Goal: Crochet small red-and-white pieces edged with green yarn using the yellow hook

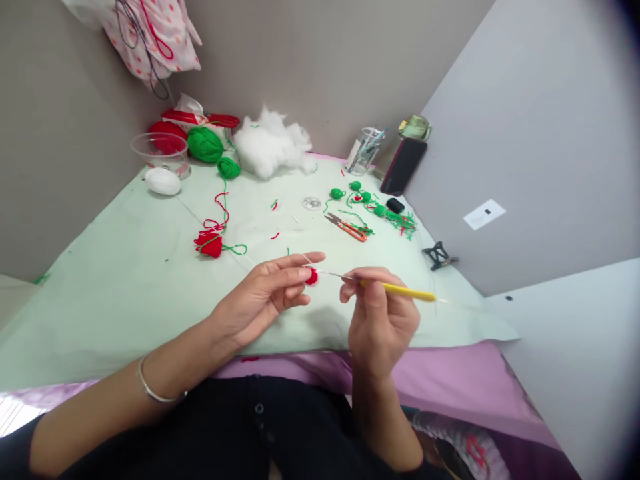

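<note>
Between the thumb and fingers of my left hand [273,287] is a small round crochet piece [312,277], red in the middle with a white edge. White yarn runs over the raised left index finger and back toward a white yarn ball [163,181] at the far left. My right hand [383,313] grips a crochet hook [405,291] with a yellow handle, held like a pen. The hook's metal tip points left and meets the piece's white edge; whether it sits inside a stitch is too small to tell.
Red yarn [209,244] lies tangled left of centre, near green yarn balls [205,145] and a plastic tub [160,150]. White stuffing [273,143] is at the back. Orange thread snips [347,227], small green crocheted balls [355,186], a phone [404,167] and a cup [365,152] stand right.
</note>
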Available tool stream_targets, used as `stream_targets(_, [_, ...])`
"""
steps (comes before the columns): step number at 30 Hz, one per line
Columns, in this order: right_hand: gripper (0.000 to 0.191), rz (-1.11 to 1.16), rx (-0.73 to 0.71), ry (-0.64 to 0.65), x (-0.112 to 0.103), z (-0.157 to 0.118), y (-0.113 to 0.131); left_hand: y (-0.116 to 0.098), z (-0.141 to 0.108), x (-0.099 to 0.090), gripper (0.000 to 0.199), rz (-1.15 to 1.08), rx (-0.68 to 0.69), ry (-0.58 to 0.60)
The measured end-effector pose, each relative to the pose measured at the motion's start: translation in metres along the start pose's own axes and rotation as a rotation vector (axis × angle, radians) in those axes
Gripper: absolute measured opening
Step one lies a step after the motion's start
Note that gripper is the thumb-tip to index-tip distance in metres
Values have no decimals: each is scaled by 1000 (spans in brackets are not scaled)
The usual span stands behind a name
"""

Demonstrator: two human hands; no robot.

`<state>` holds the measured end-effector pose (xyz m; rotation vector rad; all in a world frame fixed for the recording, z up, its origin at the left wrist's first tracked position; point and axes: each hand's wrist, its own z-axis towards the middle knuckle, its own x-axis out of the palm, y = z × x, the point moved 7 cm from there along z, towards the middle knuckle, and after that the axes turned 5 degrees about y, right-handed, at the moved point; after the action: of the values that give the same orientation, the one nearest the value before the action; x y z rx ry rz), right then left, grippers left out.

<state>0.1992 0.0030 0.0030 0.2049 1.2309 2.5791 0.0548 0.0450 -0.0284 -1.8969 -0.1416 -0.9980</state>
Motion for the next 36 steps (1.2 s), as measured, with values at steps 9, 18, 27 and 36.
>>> stream_targets(9, [14,221,58,49,-3,6,4,8,-8,34,46,32,8,150])
stream_targets(18, [17,330,216,95,2,6,-7,-3,-8,21,39,99,87,124])
stream_targets(27, [24,-140,-163,191,3,-4,24,-11,-10,11,40,289,238,37])
stream_targets(36, [24,-294,-253,78,5,-9,24,2,-3,9,40,27,-12,32])
